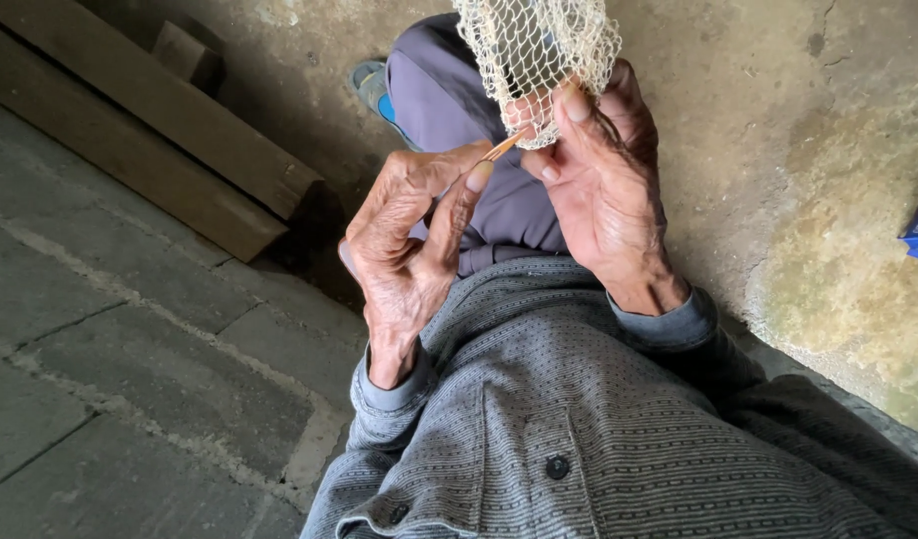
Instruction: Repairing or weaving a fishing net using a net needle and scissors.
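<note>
Right hand (604,175) half-hidden under net (534,50), left hand (409,235) pinching thin needle (503,148)

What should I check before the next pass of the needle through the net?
1. Net gripped by right hand: ok, edge pinched at the fingertips.
2. Thin needle held by left hand: ok, between thumb and fingers.
3. Needle tip at the net edge: ok, it meets the mesh.
4. Thread on the needle: cannot tell.
5. Which mesh loop the tip enters: cannot tell, too fine.
</note>
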